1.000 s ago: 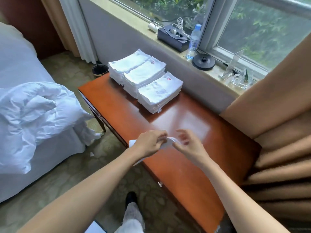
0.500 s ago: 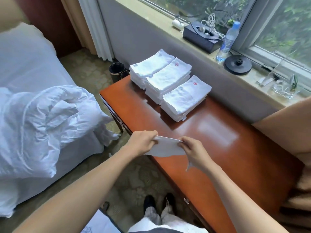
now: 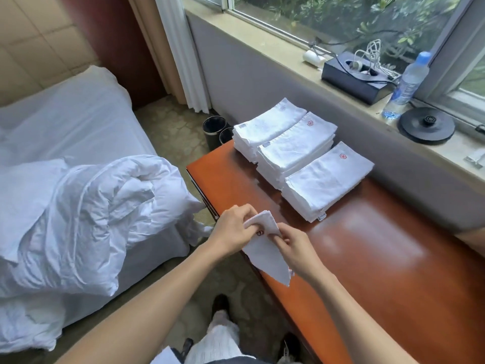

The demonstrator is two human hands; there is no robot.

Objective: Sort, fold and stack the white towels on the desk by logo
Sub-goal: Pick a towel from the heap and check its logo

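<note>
Holding: my left hand (image 3: 233, 232) and right hand (image 3: 296, 248) each pinch the towel (image 3: 265, 256) at its upper end, with the red logo (image 3: 259, 233) between my thumbs.
Position: the towel is in the air over the near edge of the desk (image 3: 380, 258).
Axis: the long side hangs from the grip toward me.
Bearing: the near stack (image 3: 328, 179) lies ahead and right of the grip, closer to my right hand.
Judgement: the towel needs folding before stacking.

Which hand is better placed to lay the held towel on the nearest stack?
The right hand, probably: it grips the towel on the side nearer that stack, while the left hand grips it farther away.
</note>
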